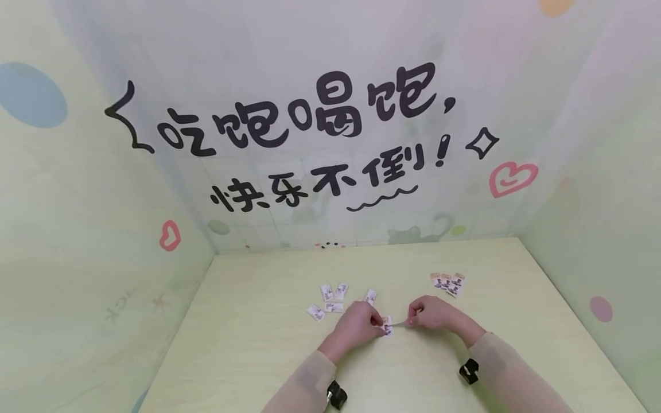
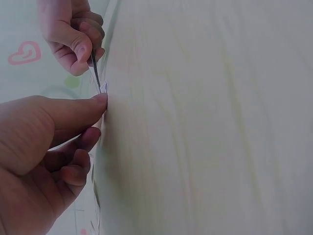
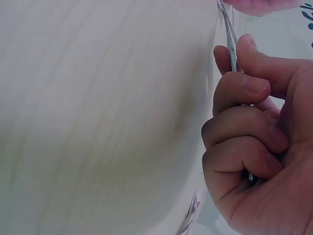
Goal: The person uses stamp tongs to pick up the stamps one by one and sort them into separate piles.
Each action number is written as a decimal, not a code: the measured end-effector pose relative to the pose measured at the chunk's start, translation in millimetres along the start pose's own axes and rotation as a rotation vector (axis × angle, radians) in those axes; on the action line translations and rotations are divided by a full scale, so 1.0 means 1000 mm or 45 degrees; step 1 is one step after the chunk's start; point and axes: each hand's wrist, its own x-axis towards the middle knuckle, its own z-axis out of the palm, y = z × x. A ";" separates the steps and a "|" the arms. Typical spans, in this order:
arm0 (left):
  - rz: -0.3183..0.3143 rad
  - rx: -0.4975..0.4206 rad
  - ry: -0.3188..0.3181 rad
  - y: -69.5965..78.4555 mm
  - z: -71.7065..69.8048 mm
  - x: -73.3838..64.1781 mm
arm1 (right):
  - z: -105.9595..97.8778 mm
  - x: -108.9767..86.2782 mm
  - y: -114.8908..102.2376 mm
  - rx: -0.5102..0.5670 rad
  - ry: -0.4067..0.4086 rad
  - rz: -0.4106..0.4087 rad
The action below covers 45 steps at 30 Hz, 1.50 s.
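Small white packet (image 1: 387, 328), orange-and-purple print, slim silvery tweezers (image 3: 232, 48)

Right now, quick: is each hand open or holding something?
Left hand: closed, pinching a small printed piece.
Right hand: closed, holding metal tweezers.

From the head we look forward and down at both hands (image 1: 353, 327), which the closer wrist views share, the right hand (image 2: 73, 39) at eleven o'clock in the left view.
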 end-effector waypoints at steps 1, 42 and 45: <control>-0.007 0.003 0.001 0.001 0.000 0.000 | 0.000 -0.001 0.000 0.010 0.001 0.009; -0.081 -0.198 0.193 -0.018 -0.017 -0.016 | 0.016 -0.019 0.005 0.236 0.112 0.063; -0.099 -0.198 0.239 -0.024 -0.023 -0.018 | 0.014 -0.019 0.006 0.257 0.117 0.054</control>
